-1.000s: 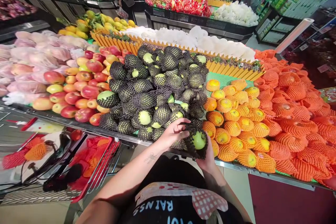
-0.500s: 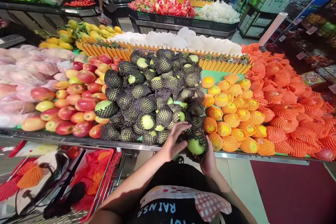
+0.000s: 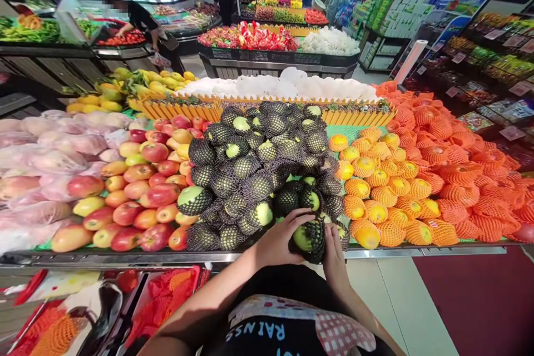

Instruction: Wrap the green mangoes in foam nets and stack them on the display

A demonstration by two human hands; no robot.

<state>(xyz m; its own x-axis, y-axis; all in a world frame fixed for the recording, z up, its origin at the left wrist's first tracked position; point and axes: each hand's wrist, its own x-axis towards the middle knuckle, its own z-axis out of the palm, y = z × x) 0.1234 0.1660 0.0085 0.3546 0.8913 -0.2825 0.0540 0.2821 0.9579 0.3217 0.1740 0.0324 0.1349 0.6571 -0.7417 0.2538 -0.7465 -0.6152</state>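
Between my hands, at the front edge of the stand, is a round green fruit [image 3: 305,238] in a black foam net sleeve; part of its skin shows bare on the left. My left hand [image 3: 278,240] grips it from the left, fingers over the top and thumb below. The fingers of my right hand [image 3: 335,256] press against its right side, over the net. Just beyond lies a heap of similar black-netted green fruit [image 3: 246,178], several with bare patches. A bare-topped netted fruit [image 3: 311,199] sits right behind the held one.
Red and yellow apples [image 3: 137,189] lie left of the heap, orange-netted citrus [image 3: 377,183] and red-netted fruit [image 3: 459,156] to the right. A metal edge [image 3: 137,258] runs along the front. A red-rimmed cart [image 3: 196,278] stands at lower left. A person [image 3: 144,19] bends over a far counter.
The view has tilted up, showing more of the shop. My left hand, earlier spread apart from the fruit, has closed onto it. My right hand's fingers have come up along its side.
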